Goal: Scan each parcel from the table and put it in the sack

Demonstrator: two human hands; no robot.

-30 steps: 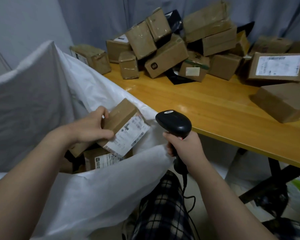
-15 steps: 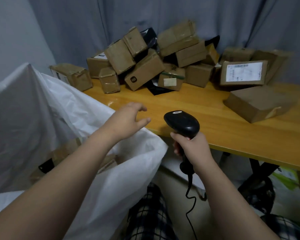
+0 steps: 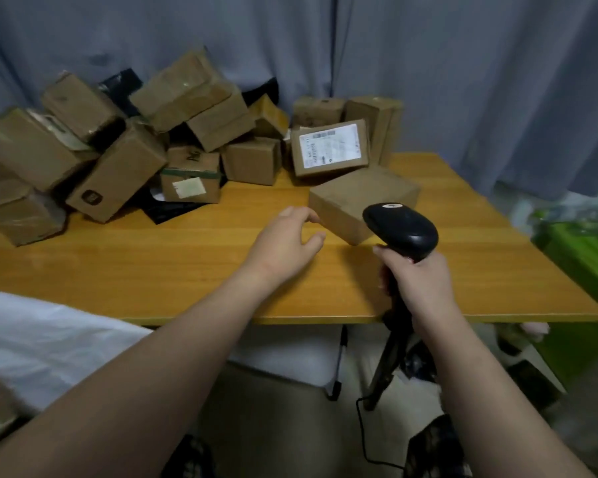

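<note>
Left hand (image 3: 290, 243) has dropped its parcel and left the sack (image 3: 32, 339), which now lies behind-left of it. It stretches empty over the table (image 3: 152, 270), fingers loosely spread, tips just beside the flat parcel (image 3: 359, 194). Right hand (image 3: 420, 282) still grips the scanner (image 3: 399, 227), upright.

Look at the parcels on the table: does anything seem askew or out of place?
The parcel heap at the back of the table is jumbled, boxes tilted on one another; the labelled box leans on edge.
</note>
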